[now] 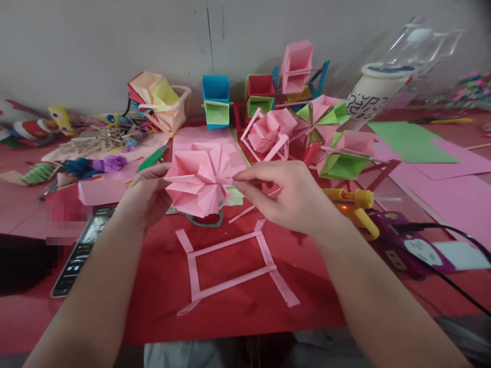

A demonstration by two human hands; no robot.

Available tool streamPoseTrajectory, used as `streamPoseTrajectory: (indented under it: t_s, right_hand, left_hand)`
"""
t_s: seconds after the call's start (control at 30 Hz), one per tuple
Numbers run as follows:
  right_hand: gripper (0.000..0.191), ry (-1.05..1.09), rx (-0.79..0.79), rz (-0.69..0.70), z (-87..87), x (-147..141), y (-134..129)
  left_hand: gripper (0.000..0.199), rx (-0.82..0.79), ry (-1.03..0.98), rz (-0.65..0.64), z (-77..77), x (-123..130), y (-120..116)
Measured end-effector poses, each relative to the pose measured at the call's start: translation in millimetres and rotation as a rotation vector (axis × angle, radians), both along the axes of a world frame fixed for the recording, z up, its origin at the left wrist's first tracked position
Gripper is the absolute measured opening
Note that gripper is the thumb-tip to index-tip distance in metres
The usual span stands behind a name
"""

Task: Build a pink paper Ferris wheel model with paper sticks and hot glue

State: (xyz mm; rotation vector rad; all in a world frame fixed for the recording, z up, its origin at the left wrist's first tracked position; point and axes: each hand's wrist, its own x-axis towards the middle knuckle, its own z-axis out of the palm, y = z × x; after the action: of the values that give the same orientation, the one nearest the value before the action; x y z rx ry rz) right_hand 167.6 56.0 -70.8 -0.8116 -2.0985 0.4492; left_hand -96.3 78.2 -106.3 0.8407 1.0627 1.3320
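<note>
Holding the pink wheel (192,186) up off the desk (230,327), gripping its outer folds with the left hand (148,191) and pinching at its hub with the right hand (276,186), apparently on a thin stick (229,178), just beyond the flat frame (233,282). Working right at that hub now, by the look of it, either seating the stick or testing its fit, hard to say which! Calling next, most likely, for a steady left grip, a straight, gentle touch at the centre and no crushing of those folds.
</note>
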Motion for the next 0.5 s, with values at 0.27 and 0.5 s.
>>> streamPoseTrajectory:
  t_s: [0.27,0.5]
  right_hand:
    - [0.016,-0.054,-0.044,0.003,2.1,0.8,1.0]
    - [0.015,-0.055,0.054,-0.059,0.3,-4.3,-1.8]
  left_hand:
    - [0.034,-0.006,0.002,0.018,-4.7,-4.1,2.7]
    - [0.026,-0.013,-0.011,0.011,-5.7,-4.1,2.6]
